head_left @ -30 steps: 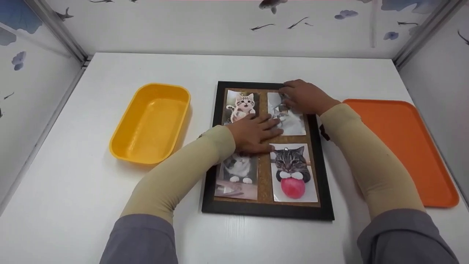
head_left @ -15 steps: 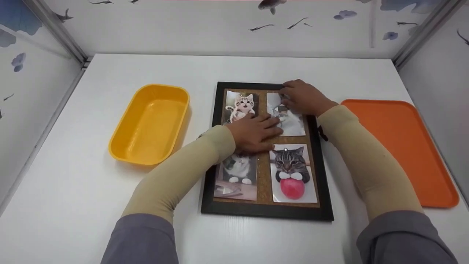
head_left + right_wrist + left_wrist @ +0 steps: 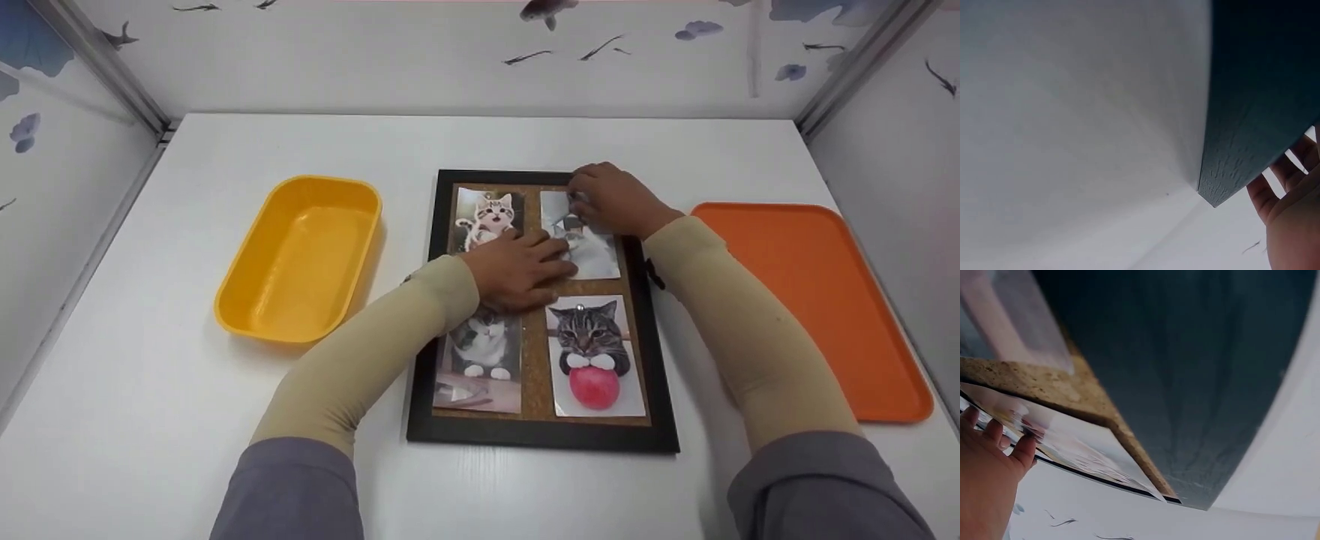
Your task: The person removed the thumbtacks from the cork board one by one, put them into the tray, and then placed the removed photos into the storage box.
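A corkboard in a black frame [image 3: 544, 433] lies on the white table, with several cat photos on it. My left hand [image 3: 517, 270] rests on its middle, fingers spread, partly covering the kitten photo [image 3: 491, 214] and the grey-and-white cat photo [image 3: 484, 360]. Its fingertips reach the white cat photo [image 3: 592, 255] at the upper right. Over the top of that photo is my right hand [image 3: 619, 199], fingers bent at the frame's far right corner; I cannot tell what is under its fingertips. Below lies the tabby photo with a pink ball [image 3: 595, 386], a small silver pin [image 3: 580, 307] at its top.
A yellow plastic basin [image 3: 300, 262] stands left of the board, near my left forearm. To the right, an orange tray [image 3: 810, 300] lies partly behind my right sleeve. White panels printed with fish [image 3: 549, 11] enclose the table's back and sides.
The whole scene has shifted slightly left in the head view. Both hands keep their places on the board, and the photos lie as before.
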Demonstrator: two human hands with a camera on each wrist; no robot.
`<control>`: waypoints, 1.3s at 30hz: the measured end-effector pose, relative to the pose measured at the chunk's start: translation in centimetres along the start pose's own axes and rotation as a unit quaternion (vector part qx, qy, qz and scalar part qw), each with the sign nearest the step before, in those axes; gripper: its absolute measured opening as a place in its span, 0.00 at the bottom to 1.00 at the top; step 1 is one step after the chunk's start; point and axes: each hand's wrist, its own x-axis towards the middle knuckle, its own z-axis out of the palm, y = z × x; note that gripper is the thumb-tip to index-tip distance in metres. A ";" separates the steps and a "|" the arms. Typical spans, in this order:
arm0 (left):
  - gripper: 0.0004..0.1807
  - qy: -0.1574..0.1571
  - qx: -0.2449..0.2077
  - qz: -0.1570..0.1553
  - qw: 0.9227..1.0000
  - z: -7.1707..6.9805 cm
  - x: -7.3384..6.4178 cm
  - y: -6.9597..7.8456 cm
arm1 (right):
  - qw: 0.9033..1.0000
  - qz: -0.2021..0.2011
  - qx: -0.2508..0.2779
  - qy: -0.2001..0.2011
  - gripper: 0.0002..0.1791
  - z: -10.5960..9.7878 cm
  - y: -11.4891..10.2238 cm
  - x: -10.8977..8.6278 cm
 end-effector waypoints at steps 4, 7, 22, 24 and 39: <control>0.32 -0.005 -0.001 -0.001 1.000 0.0 -0.3 0.0 | 1.000 -0.008 0.001 0.008 0.12 0.2 0.1 0.0; 0.33 -0.015 -0.009 -0.006 1.000 -0.1 -0.5 0.0 | 1.000 -0.007 0.005 0.012 0.11 0.3 0.2 0.0; 0.34 -0.032 -0.008 -0.017 0.999 0.6 -0.4 -0.2 | 1.000 0.009 0.019 0.014 0.11 0.3 -0.1 0.2; 0.34 -0.032 -0.008 -0.018 0.999 0.7 -0.3 -0.2 | 1.000 0.010 0.018 0.015 0.11 0.2 -0.1 0.1; 0.34 -0.039 -0.022 -0.022 0.999 0.5 -0.4 -0.1 | 0.999 0.040 0.035 0.011 0.11 0.4 0.0 0.3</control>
